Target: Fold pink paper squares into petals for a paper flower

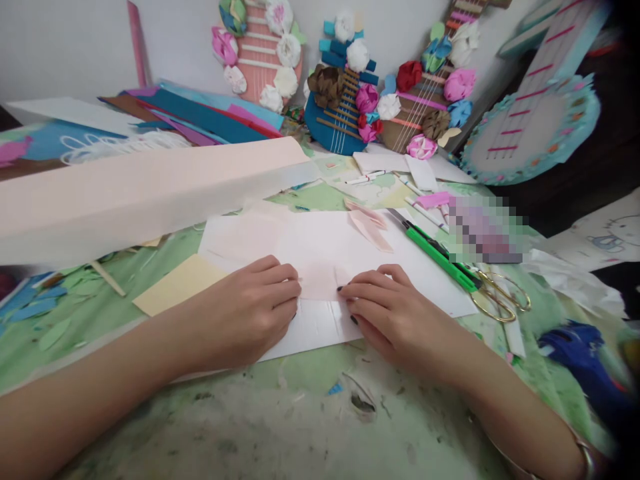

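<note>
A small pale pink paper piece [319, 282] lies on a white sheet [320, 247] in the middle of the green table. My left hand [250, 308] rests at its left edge, fingers curled and pressed on the paper. My right hand [387, 308] sits at its right edge, fingertips pinching the paper's side. Both hands hold the same piece between them. Cut pink paper strips [370, 225] lie just beyond on the white sheet.
A long pink paper roll [140, 190] crosses the left. A green knife [440, 257] and gold scissors [500, 297] lie to the right. Paper guitars with flowers [345, 87] lean on the back wall. A yellow card [177, 285] sits left; stacked coloured sheets [200, 117] behind.
</note>
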A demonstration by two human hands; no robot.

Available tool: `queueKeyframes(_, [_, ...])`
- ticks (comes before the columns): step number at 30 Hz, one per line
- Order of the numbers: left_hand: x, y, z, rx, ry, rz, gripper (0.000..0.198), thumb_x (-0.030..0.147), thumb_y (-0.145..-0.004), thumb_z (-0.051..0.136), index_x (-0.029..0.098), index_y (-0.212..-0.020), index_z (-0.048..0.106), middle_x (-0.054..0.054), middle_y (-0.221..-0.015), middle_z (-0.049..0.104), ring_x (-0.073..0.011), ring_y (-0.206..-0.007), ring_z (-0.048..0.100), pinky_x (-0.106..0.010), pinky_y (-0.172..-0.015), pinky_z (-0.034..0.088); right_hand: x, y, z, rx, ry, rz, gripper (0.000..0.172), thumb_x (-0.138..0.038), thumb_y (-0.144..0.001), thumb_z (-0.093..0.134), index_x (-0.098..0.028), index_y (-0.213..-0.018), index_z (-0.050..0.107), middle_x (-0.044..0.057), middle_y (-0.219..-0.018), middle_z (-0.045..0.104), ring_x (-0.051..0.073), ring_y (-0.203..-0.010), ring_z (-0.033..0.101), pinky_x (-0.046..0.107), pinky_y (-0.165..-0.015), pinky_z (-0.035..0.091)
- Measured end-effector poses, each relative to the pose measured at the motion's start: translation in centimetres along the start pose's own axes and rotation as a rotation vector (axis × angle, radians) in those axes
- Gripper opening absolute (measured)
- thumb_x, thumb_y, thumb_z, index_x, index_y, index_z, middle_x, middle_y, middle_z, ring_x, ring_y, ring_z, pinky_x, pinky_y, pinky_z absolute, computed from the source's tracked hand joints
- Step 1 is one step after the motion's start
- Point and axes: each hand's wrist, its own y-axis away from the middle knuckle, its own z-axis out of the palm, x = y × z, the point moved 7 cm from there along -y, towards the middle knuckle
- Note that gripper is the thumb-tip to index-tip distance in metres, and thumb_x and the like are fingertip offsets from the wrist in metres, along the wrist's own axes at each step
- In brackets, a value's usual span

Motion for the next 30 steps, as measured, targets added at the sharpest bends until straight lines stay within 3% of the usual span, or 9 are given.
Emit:
queueKeyframes(9, [-0.1, -0.1, 0.0, -0.004, -0.011, -0.015, 0.022, 0.013, -0.088, 0.048, 0.015, -0.074, 0.064, -0.008, -0.079, 0.065, -0.0231, -0.090, 0.057, -0.040, -0.079, 0.046, 0.1, 0.1, -0.3, 0.027, -0.018, 0.003, 0.023, -0.011, -0.089, 0.049, -0.014, -0.071, 0.063, 0.008, -0.098, 0.068, 0.022, -0.098, 0.055, 0.042, -0.085, 0.039])
queueKeyframes(15, [-0.1, 0.0, 0.1, -0.002, -0.050, 0.017, 0.023, 0.011, -0.088, 0.047, 0.016, -0.072, 0.063, -0.008, -0.081, 0.066, -0.0234, -0.092, 0.058, -0.040, -0.081, 0.046, 0.9, 0.4, -1.3, 0.129, -0.052, 0.029, 0.027, -0.014, -0.086, 0.053, -0.015, -0.060, 0.056, 0.003, -0.095, 0.069, 0.022, -0.095, 0.053, 0.041, -0.081, 0.040])
queueKeyframes(17, [-0.3, 0.1, 0.2, 0.007, -0.067, 0.021, 0.022, 0.011, -0.088, 0.047, 0.015, -0.074, 0.064, -0.008, -0.083, 0.066, -0.0235, -0.094, 0.058, -0.039, -0.081, 0.046, 1.1, 0.4, -1.6, 0.177, -0.061, 0.027, 0.022, -0.015, -0.086, 0.054, -0.016, -0.065, 0.058, 0.004, -0.093, 0.069, 0.022, -0.093, 0.053, 0.040, -0.079, 0.041])
queueKeyframes(20, [-0.7, 0.1, 0.3, 0.020, -0.093, 0.011, 0.020, 0.011, -0.088, 0.047, 0.015, -0.080, 0.064, -0.009, -0.089, 0.067, -0.0245, -0.098, 0.057, -0.040, -0.082, 0.046, 1.6, 0.4, -1.5, 0.186, -0.055, 0.048, 0.011, -0.017, -0.087, 0.053, -0.015, -0.088, 0.064, 0.007, -0.099, 0.067, 0.023, -0.096, 0.052, 0.041, -0.082, 0.043])
queueKeyframes(26, [-2.0, -0.1, 0.5, 0.013, -0.189, -0.103, 0.021, 0.022, -0.091, 0.046, 0.013, -0.094, 0.065, -0.013, -0.104, 0.065, -0.0298, -0.106, 0.054, -0.045, -0.085, 0.045, 2.6, 0.2, -0.4, 0.069, -0.069, 0.163, 0.032, -0.023, -0.091, 0.049, -0.013, -0.121, 0.053, 0.012, -0.103, 0.064, 0.025, -0.097, 0.051, 0.045, -0.083, 0.044])
queueKeyframes(30, [-3.4, 0.6, 1.3, -0.061, -0.223, -0.270, 0.046, 0.046, -0.089, 0.049, 0.012, -0.118, 0.058, -0.021, -0.127, 0.052, -0.0390, -0.121, 0.042, -0.054, -0.091, 0.041, 1.1, 0.0, -0.5, -0.005, -0.303, 0.093, 0.038, -0.019, -0.092, 0.047, -0.015, -0.129, 0.047, 0.010, -0.106, 0.063, 0.022, -0.102, 0.051, 0.041, -0.089, 0.045])
